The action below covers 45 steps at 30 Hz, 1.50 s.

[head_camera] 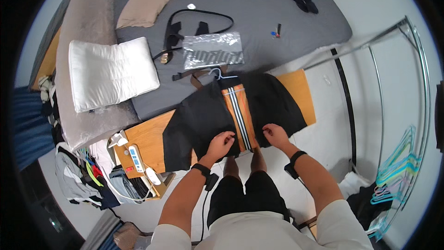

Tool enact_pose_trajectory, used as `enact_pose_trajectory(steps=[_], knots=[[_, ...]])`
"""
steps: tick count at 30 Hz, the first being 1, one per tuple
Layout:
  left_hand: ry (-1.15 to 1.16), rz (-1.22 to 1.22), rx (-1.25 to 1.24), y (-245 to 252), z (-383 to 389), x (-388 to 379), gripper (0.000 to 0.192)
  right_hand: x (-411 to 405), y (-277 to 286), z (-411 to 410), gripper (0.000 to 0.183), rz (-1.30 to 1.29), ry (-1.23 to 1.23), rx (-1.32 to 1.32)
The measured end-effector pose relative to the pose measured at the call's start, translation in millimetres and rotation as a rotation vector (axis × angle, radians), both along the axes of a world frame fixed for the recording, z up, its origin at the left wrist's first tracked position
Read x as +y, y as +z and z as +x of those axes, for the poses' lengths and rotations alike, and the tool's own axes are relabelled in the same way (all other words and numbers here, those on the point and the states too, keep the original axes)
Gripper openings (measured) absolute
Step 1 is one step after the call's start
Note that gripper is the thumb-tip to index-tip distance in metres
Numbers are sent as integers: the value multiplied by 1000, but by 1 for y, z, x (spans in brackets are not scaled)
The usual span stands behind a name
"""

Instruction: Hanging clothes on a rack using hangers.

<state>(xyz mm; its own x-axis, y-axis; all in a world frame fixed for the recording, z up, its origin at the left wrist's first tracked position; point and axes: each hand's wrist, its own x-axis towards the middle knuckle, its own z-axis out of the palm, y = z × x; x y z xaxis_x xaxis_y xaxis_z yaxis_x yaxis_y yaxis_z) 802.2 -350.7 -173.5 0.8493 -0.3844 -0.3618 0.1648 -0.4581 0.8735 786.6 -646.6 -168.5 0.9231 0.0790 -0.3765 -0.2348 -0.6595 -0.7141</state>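
Note:
A black jacket lies spread on a wooden bench or low table, its front parted. Between the panels shows a tan lining with black and white stripes and thin red lines. At its collar a pale clothes hanger sticks out towards the bed. My left hand is over the left panel near the hem, fingers loosely curled, with no cloth visible between them. Beside the lining's other edge, my right hand has its fingertips bent down at the right panel; whether they pinch the fabric is hidden.
The wooden top carries a power strip. On the grey bed lie a clear plastic bag, a black belt and socks. A white pillow rests at left. At right stands a metal clothes rack with several hangers.

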Motion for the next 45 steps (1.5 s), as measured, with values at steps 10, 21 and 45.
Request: enact_pose_trajectory(steps=[10, 21, 45], knots=[[-35, 247, 127, -54, -12, -115, 37, 38, -41, -65, 20, -253, -151, 46], [323, 89, 213, -83, -39, -130, 21, 13, -52, -97, 17, -32, -268, 269], [313, 108, 111, -68, -25, -132, 21, -87, -161, -365, 32, -100, -245, 672]])
